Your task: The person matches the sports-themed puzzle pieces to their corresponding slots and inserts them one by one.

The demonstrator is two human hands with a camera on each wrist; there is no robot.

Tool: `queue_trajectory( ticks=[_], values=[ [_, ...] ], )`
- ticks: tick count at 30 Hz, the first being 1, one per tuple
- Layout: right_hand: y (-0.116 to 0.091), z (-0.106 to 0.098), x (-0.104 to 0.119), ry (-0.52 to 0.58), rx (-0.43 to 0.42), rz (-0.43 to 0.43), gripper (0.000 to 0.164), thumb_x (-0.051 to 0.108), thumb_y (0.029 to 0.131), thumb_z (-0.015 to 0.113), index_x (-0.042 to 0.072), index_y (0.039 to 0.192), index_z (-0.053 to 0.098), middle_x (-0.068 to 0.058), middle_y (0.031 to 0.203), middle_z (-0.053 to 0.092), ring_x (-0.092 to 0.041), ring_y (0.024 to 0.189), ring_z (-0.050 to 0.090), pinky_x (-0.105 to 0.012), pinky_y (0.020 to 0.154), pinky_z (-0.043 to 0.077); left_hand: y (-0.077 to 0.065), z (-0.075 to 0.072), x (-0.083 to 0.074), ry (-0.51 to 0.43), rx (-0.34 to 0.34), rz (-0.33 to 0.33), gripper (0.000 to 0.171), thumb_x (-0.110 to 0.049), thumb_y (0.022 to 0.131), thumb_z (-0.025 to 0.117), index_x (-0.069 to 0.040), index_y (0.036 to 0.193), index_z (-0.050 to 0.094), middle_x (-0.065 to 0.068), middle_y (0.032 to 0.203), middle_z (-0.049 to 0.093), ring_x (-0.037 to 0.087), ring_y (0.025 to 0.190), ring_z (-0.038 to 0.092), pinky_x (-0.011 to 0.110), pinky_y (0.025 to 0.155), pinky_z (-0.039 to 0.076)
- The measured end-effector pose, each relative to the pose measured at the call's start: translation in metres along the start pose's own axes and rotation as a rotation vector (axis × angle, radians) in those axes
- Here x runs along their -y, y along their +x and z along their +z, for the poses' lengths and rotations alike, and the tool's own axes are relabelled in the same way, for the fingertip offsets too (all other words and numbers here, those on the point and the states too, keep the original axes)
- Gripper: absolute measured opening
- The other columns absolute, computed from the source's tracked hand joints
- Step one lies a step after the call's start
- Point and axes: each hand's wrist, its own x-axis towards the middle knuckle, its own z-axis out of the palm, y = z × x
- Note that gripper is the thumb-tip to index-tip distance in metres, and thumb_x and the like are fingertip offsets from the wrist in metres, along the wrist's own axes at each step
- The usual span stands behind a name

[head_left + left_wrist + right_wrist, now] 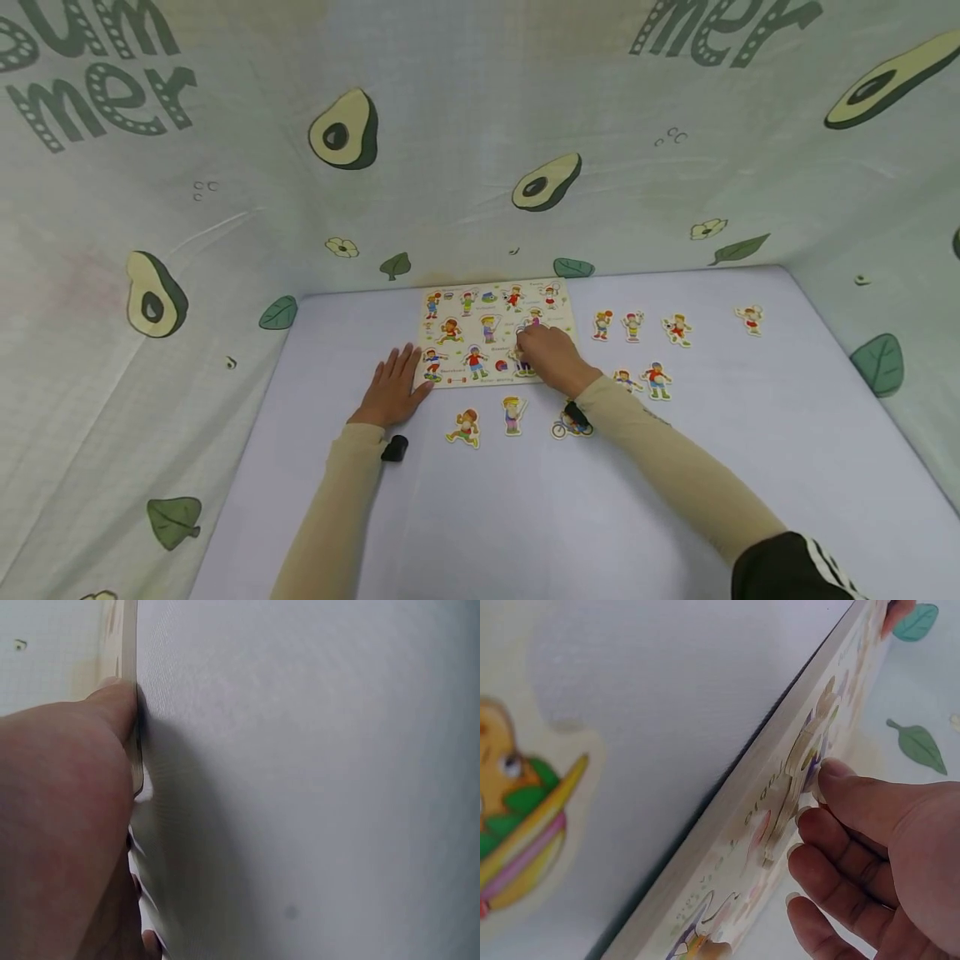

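**Picture board: braced at the left, pinched at the right**

Located toward the far side of the desk (480, 517): a wooden picture board (504, 337), flat, printed with rows of sporty figures. Beside its left edge: the left hand (392, 387), with fingers (408, 360) spread wide on the desk and thumb against the near-left corner. Gripping nothing; presumably placed as a stop against sliding.

Over the board's lower right: the right hand (555, 358), narrowed to a thumb-and-finger pinch on, by appearance, a figure piece (802, 761). Probably held by the edge for want of other purchase on something so thin. Cannot tell whether fully seated.

Spaced along the near side: a running piece (463, 427), a batting piece (513, 415), and a cycling piece (558, 431), partly covered by a dark wrist device (576, 413). Off to the right: more, including a football piece (678, 329), face up and apart, perhaps for easy sorting.
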Motion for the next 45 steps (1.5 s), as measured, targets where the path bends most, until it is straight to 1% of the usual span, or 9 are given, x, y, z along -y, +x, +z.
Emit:
queue_trajectory(
  ticks=[7, 11, 15, 19, 23, 30, 36, 41, 45],
  values=[
    [0.003, 0.001, 0.002, 0.006, 0.012, 0.001, 0.017, 0.018, 0.096, 0.081, 0.006, 0.105, 0.073, -0.007, 0.104, 0.075, -0.026, 0.101, 0.072, -0.040, 0.084, 0.058, -0.003, -0.002, -0.002, 0.008, -0.005, -0.010, 0.077, -0.040, 0.112, 0.050, -0.002, 0.169, 0.014, 0.020, 0.177, 0.008, 0.042, 0.163, 0.002, 0.059, 0.131, 0.005],
    [0.004, 0.000, 0.004, 0.009, 0.028, -0.006, 0.018, 0.018, 0.096, 0.080, 0.004, 0.105, 0.073, -0.008, 0.103, 0.075, -0.027, 0.099, 0.073, -0.041, 0.087, 0.060, -0.003, -0.002, -0.003, 0.007, -0.006, -0.018, 0.077, -0.040, 0.112, 0.050, -0.002, 0.169, 0.014, 0.019, 0.177, 0.008, 0.042, 0.163, 0.002, 0.058, 0.131, 0.005],
    [0.005, 0.000, 0.006, -0.004, 0.039, -0.016, 0.019, 0.019, 0.096, 0.080, 0.004, 0.104, 0.074, -0.008, 0.100, 0.075, -0.026, 0.094, 0.073, -0.041, 0.086, 0.061, -0.003, -0.001, -0.003, 0.008, -0.008, -0.026, 0.078, -0.040, 0.112, 0.050, -0.003, 0.169, 0.014, 0.019, 0.177, 0.008, 0.041, 0.163, 0.002, 0.058, 0.131, 0.005],
    [0.004, -0.001, 0.006, -0.006, 0.032, -0.020, 0.019, 0.019, 0.095, 0.081, 0.004, 0.104, 0.074, -0.008, 0.100, 0.074, -0.026, 0.092, 0.073, -0.041, 0.083, 0.061, -0.002, 0.000, -0.003, 0.001, -0.001, -0.026, 0.078, -0.040, 0.112, 0.051, -0.003, 0.170, 0.014, 0.019, 0.177, 0.007, 0.041, 0.164, 0.001, 0.058, 0.131, 0.004],
    [-0.002, -0.004, 0.004, 0.011, 0.002, -0.003, 0.019, 0.021, 0.096, 0.081, 0.005, 0.104, 0.075, -0.007, 0.099, 0.075, -0.026, 0.093, 0.072, -0.042, 0.083, 0.059, -0.002, 0.000, -0.004, -0.010, -0.005, -0.018, 0.078, -0.040, 0.111, 0.051, -0.003, 0.169, 0.015, 0.019, 0.177, 0.008, 0.042, 0.163, 0.002, 0.058, 0.131, 0.005],
    [-0.026, -0.017, -0.009, 0.021, -0.090, 0.013, 0.023, 0.017, 0.093, 0.083, 0.006, 0.111, 0.075, -0.008, 0.110, 0.074, -0.028, 0.104, 0.069, -0.043, 0.085, 0.057, -0.001, 0.001, -0.002, -0.019, -0.001, -0.014, 0.078, -0.040, 0.111, 0.051, -0.002, 0.169, 0.015, 0.019, 0.177, 0.007, 0.042, 0.163, 0.001, 0.058, 0.131, 0.004],
    [-0.051, -0.021, -0.029, 0.028, -0.144, 0.046, 0.023, 0.014, 0.090, 0.086, 0.004, 0.109, 0.076, -0.008, 0.104, 0.071, -0.028, 0.096, 0.068, -0.043, 0.082, 0.057, 0.000, 0.004, 0.001, -0.022, -0.008, -0.010, 0.079, -0.042, 0.111, 0.050, -0.003, 0.169, 0.014, 0.020, 0.177, 0.007, 0.042, 0.163, 0.001, 0.059, 0.131, 0.004],
    [-0.076, -0.025, -0.048, 0.024, -0.164, 0.100, 0.026, 0.010, 0.087, 0.088, 0.003, 0.108, 0.075, -0.010, 0.104, 0.071, -0.031, 0.097, 0.069, -0.046, 0.083, 0.059, 0.000, 0.005, 0.003, -0.038, -0.028, 0.007, 0.078, -0.041, 0.111, 0.051, -0.001, 0.169, 0.016, 0.021, 0.177, 0.009, 0.044, 0.163, 0.002, 0.061, 0.130, 0.005],
    [-0.096, -0.027, -0.063, 0.015, -0.142, 0.161, 0.026, 0.008, 0.087, 0.087, 0.002, 0.109, 0.075, -0.012, 0.106, 0.072, -0.033, 0.100, 0.069, -0.048, 0.084, 0.059, 0.000, 0.006, 0.004, -0.026, -0.034, 0.019, 0.078, -0.042, 0.111, 0.049, -0.001, 0.169, 0.016, 0.021, 0.176, 0.009, 0.044, 0.163, 0.003, 0.061, 0.130, 0.005]
  ],
)
